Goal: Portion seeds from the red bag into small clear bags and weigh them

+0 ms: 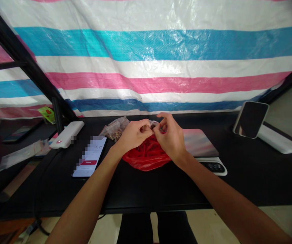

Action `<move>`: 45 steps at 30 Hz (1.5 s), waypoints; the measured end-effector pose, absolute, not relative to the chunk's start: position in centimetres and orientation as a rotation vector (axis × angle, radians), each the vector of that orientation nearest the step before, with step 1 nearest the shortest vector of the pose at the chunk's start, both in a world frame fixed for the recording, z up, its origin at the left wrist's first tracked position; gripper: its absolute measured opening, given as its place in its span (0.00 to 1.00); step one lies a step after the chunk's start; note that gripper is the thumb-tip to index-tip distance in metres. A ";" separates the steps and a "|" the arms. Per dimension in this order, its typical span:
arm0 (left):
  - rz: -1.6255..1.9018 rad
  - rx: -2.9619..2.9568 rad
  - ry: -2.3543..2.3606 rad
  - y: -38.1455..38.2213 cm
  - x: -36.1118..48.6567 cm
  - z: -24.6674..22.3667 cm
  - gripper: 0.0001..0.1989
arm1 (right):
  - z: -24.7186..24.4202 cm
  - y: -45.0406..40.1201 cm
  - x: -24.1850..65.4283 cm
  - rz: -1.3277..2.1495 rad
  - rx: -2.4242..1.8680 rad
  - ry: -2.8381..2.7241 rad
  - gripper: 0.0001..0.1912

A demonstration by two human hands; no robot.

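Observation:
Over a red plastic bag (147,154) on the black table, my two hands meet with fingertips almost touching. My left hand (137,134) is closed in a pinch, thumb against curled fingers. My right hand (170,137) also pinches, with some of its fingers lifted and bent. What sits between the fingertips is small and mostly hidden; a bit of clear plastic and something dark show there. Dark contents are partly visible inside the red bag. Just left of my left hand lies a pile of small clear plastic bags (115,130) holding small brownish pieces.
On the left are a lit phone (91,157), a white power bank (68,134) and a cable. To the right lie a pink-grey flat case (199,142), a white phone (217,166) and a propped dark-screened device (251,119). A striped sheet (161,44) hangs behind.

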State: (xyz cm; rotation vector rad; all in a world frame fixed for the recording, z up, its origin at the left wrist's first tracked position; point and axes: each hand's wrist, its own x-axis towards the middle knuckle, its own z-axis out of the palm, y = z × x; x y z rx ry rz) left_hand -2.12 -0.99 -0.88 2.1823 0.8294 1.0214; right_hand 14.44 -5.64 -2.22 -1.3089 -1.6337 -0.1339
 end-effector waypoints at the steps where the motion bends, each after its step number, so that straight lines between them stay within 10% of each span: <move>1: 1.068 2.190 0.872 -0.9 -2.2 -0.8 0.11 | -2.0 -5.6 14.6 -0.140 -1.330 -1.618 0.17; 24: 0.806 1.564 0.583 -0.4 -3.4 -0.8 0.22 | -2.3 -5.3 14.6 0.234 -1.386 -1.710 0.37; 45: 0.462 1.597 0.514 -0.8 -4.6 -0.3 0.30 | -1.5 -6.3 14.9 -0.036 -1.309 -1.882 0.23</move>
